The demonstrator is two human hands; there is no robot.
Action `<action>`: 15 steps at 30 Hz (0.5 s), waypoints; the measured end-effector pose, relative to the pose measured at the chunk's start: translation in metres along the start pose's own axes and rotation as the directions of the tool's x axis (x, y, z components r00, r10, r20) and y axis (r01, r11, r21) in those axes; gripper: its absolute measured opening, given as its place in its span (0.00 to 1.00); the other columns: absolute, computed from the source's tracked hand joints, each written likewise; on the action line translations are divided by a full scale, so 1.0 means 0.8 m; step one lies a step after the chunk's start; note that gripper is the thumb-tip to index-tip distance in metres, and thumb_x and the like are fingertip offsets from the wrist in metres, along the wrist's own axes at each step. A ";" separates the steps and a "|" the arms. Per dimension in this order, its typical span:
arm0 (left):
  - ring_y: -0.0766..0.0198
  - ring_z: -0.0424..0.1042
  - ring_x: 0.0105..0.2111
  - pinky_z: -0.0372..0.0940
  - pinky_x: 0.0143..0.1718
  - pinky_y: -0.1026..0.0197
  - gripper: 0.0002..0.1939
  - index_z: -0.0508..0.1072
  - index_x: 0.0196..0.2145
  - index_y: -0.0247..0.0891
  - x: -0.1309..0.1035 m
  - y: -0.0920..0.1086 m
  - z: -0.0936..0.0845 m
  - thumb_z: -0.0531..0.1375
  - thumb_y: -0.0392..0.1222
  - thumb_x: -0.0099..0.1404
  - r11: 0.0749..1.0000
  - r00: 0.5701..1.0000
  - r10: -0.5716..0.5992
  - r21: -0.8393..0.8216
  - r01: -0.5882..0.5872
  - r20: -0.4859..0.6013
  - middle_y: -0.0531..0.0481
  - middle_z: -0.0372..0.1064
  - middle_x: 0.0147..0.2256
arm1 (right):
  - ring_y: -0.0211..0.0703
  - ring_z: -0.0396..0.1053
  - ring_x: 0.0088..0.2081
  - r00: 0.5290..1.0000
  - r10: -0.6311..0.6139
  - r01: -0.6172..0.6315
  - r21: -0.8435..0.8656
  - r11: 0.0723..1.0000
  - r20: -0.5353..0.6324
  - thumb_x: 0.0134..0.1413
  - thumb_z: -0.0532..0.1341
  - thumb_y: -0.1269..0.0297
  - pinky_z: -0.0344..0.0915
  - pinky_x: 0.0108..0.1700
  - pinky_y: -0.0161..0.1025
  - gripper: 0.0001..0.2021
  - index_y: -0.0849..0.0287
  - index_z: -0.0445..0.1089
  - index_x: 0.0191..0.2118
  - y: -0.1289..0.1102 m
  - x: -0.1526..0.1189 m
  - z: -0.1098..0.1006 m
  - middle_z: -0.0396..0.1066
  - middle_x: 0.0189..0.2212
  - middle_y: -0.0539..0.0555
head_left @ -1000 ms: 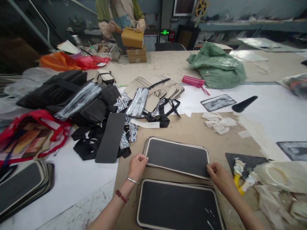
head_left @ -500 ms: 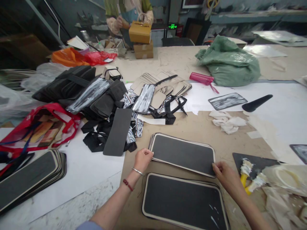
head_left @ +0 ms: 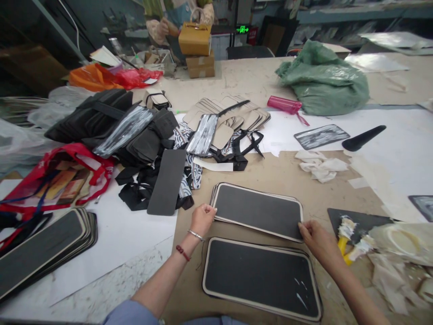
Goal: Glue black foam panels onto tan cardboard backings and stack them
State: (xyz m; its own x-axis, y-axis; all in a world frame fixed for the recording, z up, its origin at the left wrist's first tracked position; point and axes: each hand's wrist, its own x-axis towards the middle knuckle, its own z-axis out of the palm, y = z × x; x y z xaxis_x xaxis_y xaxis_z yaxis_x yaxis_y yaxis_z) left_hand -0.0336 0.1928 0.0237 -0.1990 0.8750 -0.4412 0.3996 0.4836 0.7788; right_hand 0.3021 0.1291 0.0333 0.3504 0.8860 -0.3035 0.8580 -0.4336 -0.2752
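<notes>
A stack of black rounded panels with beige borders (head_left: pixel 259 210) lies on brown paper in front of me. My left hand (head_left: pixel 203 217) pinches the left end of its top panel. At the right end, my right hand (head_left: pixel 313 234) grips the same panel's edge between thumb and fingers. Closer to my body rests a second stack of black panels (head_left: pixel 260 280), with a few white smears near its right corner. Neither hand touches that nearer stack. To the left of my left hand lies a plain dark grey panel (head_left: pixel 167 183) on black fabric pieces.
Glue-coated brushes with yellow handles (head_left: pixel 344 239) and a whitish tub (head_left: pixel 402 241) are at right. Another panel stack (head_left: pixel 43 253) and a red bag (head_left: pixel 61 180) occupy the left. A green plastic bag (head_left: pixel 328 81) sits farther back. Across the table, a person stands by a yellow handbag (head_left: pixel 194 39).
The view has tilted slightly, so the table appears a little higher. Both hands stay at the ends of the upper panel, with little other visible movement.
</notes>
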 end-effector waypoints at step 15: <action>0.63 0.64 0.19 0.60 0.25 0.62 0.10 0.60 0.20 0.39 -0.007 0.005 -0.009 0.57 0.45 0.52 0.978 0.996 0.087 0.193 -0.080 -0.026 0.55 0.61 0.16 | 0.46 0.67 0.31 0.999 0.028 -0.026 -0.071 0.997 0.027 0.57 0.49 0.60 0.54 0.30 0.36 0.09 0.57 0.59 0.30 -0.010 -0.007 -0.003 0.69 0.27 0.55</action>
State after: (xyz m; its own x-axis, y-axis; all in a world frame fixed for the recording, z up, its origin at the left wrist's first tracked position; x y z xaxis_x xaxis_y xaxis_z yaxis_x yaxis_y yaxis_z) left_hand -0.0372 0.1898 0.0326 -0.1869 0.9139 -0.3604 0.5793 0.3988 0.7109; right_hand 0.2940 0.1283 0.0393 0.3640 0.8688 -0.3356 0.8732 -0.4437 -0.2017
